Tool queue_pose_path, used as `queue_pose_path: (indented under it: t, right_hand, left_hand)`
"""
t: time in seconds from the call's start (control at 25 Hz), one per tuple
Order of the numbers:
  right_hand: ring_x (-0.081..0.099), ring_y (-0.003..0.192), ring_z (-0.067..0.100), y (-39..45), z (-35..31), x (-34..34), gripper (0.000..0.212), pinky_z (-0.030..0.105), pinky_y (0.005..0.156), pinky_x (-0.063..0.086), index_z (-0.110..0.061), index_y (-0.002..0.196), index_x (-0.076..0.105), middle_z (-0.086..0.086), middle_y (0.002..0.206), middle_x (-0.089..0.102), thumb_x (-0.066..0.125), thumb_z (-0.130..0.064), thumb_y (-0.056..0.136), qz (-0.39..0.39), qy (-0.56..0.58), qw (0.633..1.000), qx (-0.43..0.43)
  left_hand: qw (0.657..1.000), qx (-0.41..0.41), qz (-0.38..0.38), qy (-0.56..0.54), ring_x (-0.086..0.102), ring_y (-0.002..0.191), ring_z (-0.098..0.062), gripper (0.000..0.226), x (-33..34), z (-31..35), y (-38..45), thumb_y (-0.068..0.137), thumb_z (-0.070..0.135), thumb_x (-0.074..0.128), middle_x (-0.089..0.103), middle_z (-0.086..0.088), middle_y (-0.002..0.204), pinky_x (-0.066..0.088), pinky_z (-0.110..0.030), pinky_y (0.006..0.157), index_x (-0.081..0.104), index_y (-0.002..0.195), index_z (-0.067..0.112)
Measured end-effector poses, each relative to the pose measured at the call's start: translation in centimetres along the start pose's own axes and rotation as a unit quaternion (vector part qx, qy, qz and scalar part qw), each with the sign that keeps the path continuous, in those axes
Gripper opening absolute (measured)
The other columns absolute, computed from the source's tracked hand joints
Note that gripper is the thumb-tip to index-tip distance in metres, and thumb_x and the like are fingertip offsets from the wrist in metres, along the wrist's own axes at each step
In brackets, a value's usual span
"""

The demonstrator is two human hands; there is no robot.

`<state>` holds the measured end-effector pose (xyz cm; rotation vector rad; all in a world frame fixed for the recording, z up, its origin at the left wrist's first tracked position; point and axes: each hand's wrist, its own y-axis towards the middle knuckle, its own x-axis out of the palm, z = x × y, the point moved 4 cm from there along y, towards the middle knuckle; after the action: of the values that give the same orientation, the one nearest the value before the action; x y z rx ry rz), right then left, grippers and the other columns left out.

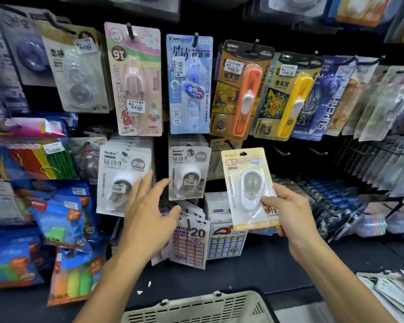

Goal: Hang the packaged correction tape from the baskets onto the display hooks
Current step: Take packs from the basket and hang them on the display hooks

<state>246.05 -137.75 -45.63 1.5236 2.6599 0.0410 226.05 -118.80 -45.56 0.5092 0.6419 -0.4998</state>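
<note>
1. The fingers (269, 200) of the right hand (289, 209) pinch the lower right edge of a yellow-carded correction tape pack (248, 188), thumb on the front over the blister; the pack is held upright, right of the frame's centre, in front of the display and not on any hook.
2. The left hand (147, 213) holds nothing; its fingers are spread and relaxed, reaching toward the gap between two stacks of grey packs.
3. Those stacks, the left grey packs (124, 178) and the middle grey packs (189, 173), already hang in the same row as the held pack.
4. Behind the pack's top hangs a similar yellowish pack (224, 145), likely its destination. Bare hooks (281, 151) show just to the right.
5. A beige basket (196, 308) sits at the bottom centre; its contents are out of view, so how many packs remain cannot be told.
6. My judgement: partway through, with at least this pack left to hang.
</note>
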Motion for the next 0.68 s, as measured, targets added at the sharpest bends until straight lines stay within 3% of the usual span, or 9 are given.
queue_pose_path:
  t: [0.12, 0.24, 0.32, 0.36, 0.44, 0.56, 0.6, 0.68]
  right_hand:
    - [0.061, 0.049, 0.004, 0.4, -0.5, -0.3, 0.035, 0.014, 0.037, 0.037, -0.033, 0.097, 0.08, -0.009, 0.075, 0.076, 0.061, -0.005, 0.09, 0.004, -0.001, 1.0, 0.003]
    - [0.067, 0.059, 0.008, 1.3, 0.1, -0.4, 0.034, 0.019, 0.045, 0.048, -0.022, 0.119, 0.068, -0.005, 0.094, 0.076, 0.063, 0.0, 0.093, 0.006, 0.035, 0.999, 0.023]
    - [0.073, 0.096, 0.024, 2.0, 1.1, 0.6, 0.057, 0.032, 0.075, 0.059, -0.024, 0.14, 0.051, -0.001, 0.126, 0.061, 0.057, 0.009, 0.095, -0.043, 0.176, 0.981, 0.069]
    - [0.068, 0.11, 0.03, 2.2, 1.9, 0.9, 0.061, 0.037, 0.089, 0.056, -0.024, 0.145, 0.047, 0.001, 0.134, 0.052, 0.053, 0.012, 0.096, -0.051, 0.221, 0.97, 0.091]
    - [0.065, 0.115, 0.032, 2.0, 3.5, 1.0, 0.051, 0.039, 0.093, 0.053, -0.017, 0.14, 0.05, 0.007, 0.138, 0.053, 0.048, 0.012, 0.098, -0.035, 0.219, 0.968, 0.118]
    - [0.074, 0.082, 0.029, -0.4, 9.1, 2.2, 0.027, 0.031, 0.067, 0.06, -0.01, 0.12, 0.061, 0.014, 0.122, 0.068, 0.053, 0.005, 0.099, -0.083, 0.013, 0.981, 0.175]
    - [0.07, 0.077, 0.029, -1.7, 12.0, 2.7, 0.024, 0.031, 0.064, 0.058, -0.009, 0.116, 0.063, 0.016, 0.119, 0.069, 0.056, 0.004, 0.098, -0.126, -0.109, 0.971, 0.174]
    - [0.064, 0.092, 0.028, -4.1, 19.8, 3.5, 0.026, 0.032, 0.076, 0.05, -0.01, 0.119, 0.065, 0.014, 0.123, 0.067, 0.057, -0.002, 0.096, -0.204, -0.316, 0.904, 0.2]
  left_hand:
    - [0.995, 0.029, 0.092, -0.01, 0.022, 0.152, -0.016, 0.045, -1.0, 0.3, -0.2, 0.092, 0.02, 0.069, 0.036, 0.003, 0.161, 0.019, -0.038, 0.124, 0.061, 0.136, 0.027]
    - [0.99, 0.014, 0.133, -0.047, 0.038, 0.136, -0.015, 0.032, -1.6, -0.4, -0.1, 0.091, 0.018, 0.07, 0.05, 0.007, 0.139, 0.027, -0.025, 0.109, 0.067, 0.122, 0.026]
    - [0.99, 0.004, 0.128, -0.065, 0.048, 0.123, -0.014, 0.027, -1.1, -0.8, -0.3, 0.09, 0.016, 0.07, 0.054, 0.011, 0.123, 0.031, -0.023, 0.101, 0.068, 0.115, 0.026]
    - [0.991, 0.005, 0.116, -0.071, 0.052, 0.117, -0.013, 0.026, -0.6, -1.0, -0.5, 0.09, 0.015, 0.07, 0.057, 0.011, 0.119, 0.033, -0.023, 0.097, 0.069, 0.113, 0.026]
    - [0.995, 0.009, 0.048, -0.088, 0.061, 0.102, -0.013, 0.022, 0.5, -1.3, -0.5, 0.089, 0.012, 0.07, 0.066, 0.009, 0.107, 0.042, -0.025, 0.089, 0.071, 0.109, 0.023]
    - [0.982, 0.016, -0.185, -0.024, 0.064, 0.082, -0.018, 0.009, 4.2, -3.4, -2.1, 0.09, 0.015, 0.07, 0.067, 0.007, 0.085, 0.047, -0.026, 0.076, 0.072, 0.099, 0.018]
    - [0.962, 0.022, -0.27, 0.034, 0.063, 0.085, -0.02, 0.007, 6.2, -4.9, -3.6, 0.091, 0.018, 0.07, 0.067, 0.006, 0.086, 0.044, -0.024, 0.075, 0.072, 0.097, 0.018]
    - [0.899, 0.012, -0.408, 0.161, 0.064, 0.102, -0.024, 0.018, 10.6, -9.7, -8.1, 0.093, 0.024, 0.067, 0.071, -0.001, 0.108, 0.044, -0.025, 0.08, 0.072, 0.109, 0.021]
